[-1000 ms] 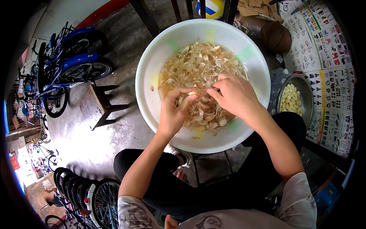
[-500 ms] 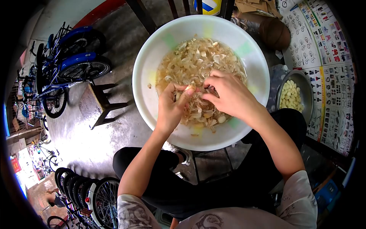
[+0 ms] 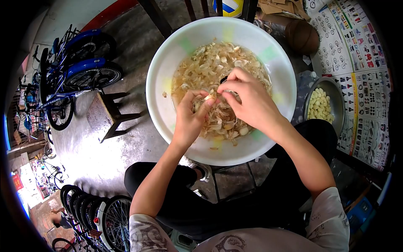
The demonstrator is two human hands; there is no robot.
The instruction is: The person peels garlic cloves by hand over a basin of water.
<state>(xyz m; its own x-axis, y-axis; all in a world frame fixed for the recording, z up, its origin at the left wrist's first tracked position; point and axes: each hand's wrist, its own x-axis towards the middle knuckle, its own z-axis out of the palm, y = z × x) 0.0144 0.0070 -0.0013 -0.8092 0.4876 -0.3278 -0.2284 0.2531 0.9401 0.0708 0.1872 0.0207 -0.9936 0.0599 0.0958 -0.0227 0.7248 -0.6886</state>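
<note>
A garlic clove (image 3: 209, 97) with some skin on it is pinched between the thumb and fingers of my left hand (image 3: 191, 115), over the middle of a large white basin (image 3: 168, 54). My right hand (image 3: 252, 98) is closed, its thumb and fingertips at the clove's upper right side. Beside its index finger shows a small black piece (image 3: 223, 79); most of it is hidden, and I cannot tell what it is. Below both hands, wet garlic skins (image 3: 224, 56) float in the basin's brownish water, with a pale clove (image 3: 244, 131) near the front right.
A metal bowl (image 3: 341, 107) of peeled cloves (image 3: 320, 105) stands right of the basin, by my knee. A wooden stool (image 3: 103, 115) is on the left, with bicycles (image 3: 90, 69) behind it. Printed sheets (image 3: 361, 96) lie at the far right; a basketball (image 3: 302, 37) sits behind the basin.
My right hand has turned and its fingertips have moved left onto the clove. The black piece beside its index finger has come into sight. My left hand is nearly still.
</note>
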